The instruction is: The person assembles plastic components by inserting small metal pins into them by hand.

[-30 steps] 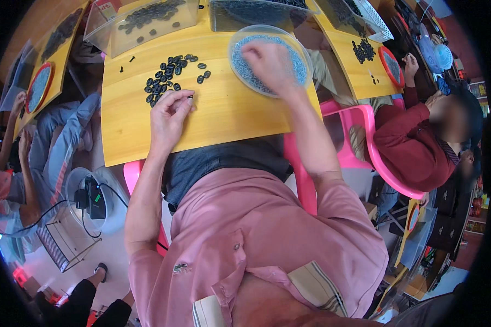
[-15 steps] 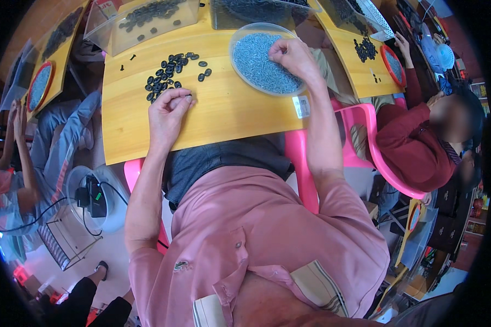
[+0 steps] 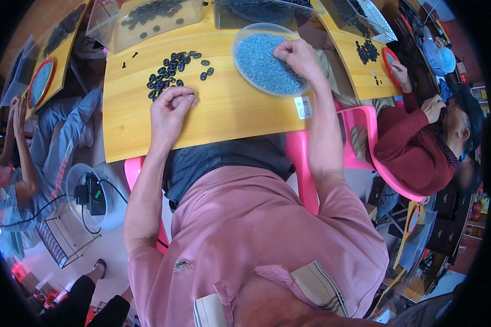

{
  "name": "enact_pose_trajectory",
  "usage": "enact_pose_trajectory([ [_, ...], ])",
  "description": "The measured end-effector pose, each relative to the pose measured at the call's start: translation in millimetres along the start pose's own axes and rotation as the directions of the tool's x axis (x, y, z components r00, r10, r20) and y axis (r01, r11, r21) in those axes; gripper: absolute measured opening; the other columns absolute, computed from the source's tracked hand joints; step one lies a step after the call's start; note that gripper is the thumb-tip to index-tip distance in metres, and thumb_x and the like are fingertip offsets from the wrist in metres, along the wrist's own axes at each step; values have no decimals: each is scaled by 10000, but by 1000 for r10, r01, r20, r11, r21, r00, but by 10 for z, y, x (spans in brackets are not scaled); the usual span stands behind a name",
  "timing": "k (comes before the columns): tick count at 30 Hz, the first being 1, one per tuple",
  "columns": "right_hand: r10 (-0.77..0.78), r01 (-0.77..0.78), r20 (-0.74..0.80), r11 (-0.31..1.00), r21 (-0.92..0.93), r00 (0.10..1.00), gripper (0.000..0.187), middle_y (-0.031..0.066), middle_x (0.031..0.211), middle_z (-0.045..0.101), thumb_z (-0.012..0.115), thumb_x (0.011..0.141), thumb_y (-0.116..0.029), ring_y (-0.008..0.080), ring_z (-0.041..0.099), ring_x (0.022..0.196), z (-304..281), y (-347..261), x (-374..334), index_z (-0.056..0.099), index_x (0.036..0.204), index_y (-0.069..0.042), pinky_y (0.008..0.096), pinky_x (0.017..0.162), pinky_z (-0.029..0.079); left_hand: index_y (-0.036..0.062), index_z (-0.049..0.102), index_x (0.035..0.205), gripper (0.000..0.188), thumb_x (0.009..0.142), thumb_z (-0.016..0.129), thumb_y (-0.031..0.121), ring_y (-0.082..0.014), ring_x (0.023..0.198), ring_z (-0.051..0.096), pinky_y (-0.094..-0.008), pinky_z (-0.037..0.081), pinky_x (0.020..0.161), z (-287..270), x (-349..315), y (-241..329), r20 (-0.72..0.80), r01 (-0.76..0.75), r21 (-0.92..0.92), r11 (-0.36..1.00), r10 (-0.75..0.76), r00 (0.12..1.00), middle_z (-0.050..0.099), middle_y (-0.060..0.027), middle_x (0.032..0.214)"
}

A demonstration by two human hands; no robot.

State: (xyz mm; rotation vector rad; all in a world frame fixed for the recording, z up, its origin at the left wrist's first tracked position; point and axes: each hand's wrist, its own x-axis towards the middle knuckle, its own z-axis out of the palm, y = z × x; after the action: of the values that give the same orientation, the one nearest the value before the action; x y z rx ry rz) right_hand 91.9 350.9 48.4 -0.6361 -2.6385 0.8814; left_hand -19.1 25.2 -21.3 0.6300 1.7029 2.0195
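Note:
My left hand [image 3: 172,111] is closed above the near part of the yellow table, thumb and finger pinched on a small black piece that barely shows at the fingertips. Just beyond it lies a loose pile of black oval pieces [image 3: 169,71], with a few more apart to the right. My right hand [image 3: 299,57] reaches over a round clear tub [image 3: 240,73], its fingertips pinched at the surface of the bluish-grey screw-like parts [image 3: 264,60] filling it. Whether those fingers hold one of the parts cannot be made out.
Clear plastic bins [image 3: 147,30] with black pieces line the table's far edge. Two loose black screws [image 3: 124,65] lie at left. A white label [image 3: 303,108] sits near the front edge. Co-workers sit at tables on both sides; a pink chair [image 3: 372,136] stands at right.
The view has shifted slightly. Both my hands keep almost the same places, left pinching and right at the tub. The co-worker's hand at right has come down toward the red-rimmed tub.

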Motion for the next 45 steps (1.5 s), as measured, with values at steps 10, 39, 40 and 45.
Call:
enact_pose_trajectory([
  [10, 44, -77, 101, 935, 347, 994, 181, 50, 825, 713, 665, 895, -118, 66, 562, 628, -16, -229, -13, 718, 985, 31, 220, 611, 469, -40, 655, 1052, 146, 908, 634, -26, -143, 867, 698, -251, 548, 820, -35, -2, 29, -11, 30, -14, 999, -30, 999, 705, -86, 931],
  [39, -371, 335, 190, 921, 199, 909, 183, 143, 762, 691, 643, 847, -186, 241, 678, 685, 909, -1110, -534, 714, 915, -32, 344, 632, 518, -36, 667, 1054, 173, 882, 657, -47, -166, 859, 708, -268, 558, 824, 86, -80, 11, 12, 114, -207, 972, -114, 993, 727, -140, 945],
  [40, -381, 344, 190, 918, 198, 905, 170, 134, 742, 686, 655, 848, -156, 180, 669, 648, 906, -1109, -533, 706, 925, -14, 298, 615, 516, -36, 667, 1054, 173, 882, 657, -47, -166, 859, 708, -268, 558, 824, 93, -84, 17, 12, 114, -207, 972, -114, 993, 727, -140, 945],
  [45, -373, 334, 190, 920, 207, 908, 179, 124, 697, 655, 643, 867, -174, 170, 638, 615, 919, -1127, -555, 697, 927, -14, 310, 589, 490, -47, 675, 1049, 178, 871, 671, -49, -157, 829, 706, -258, 558, 802, 116, -100, 27, -25, 107, -194, 975, -114, 993, 727, -138, 934],
])
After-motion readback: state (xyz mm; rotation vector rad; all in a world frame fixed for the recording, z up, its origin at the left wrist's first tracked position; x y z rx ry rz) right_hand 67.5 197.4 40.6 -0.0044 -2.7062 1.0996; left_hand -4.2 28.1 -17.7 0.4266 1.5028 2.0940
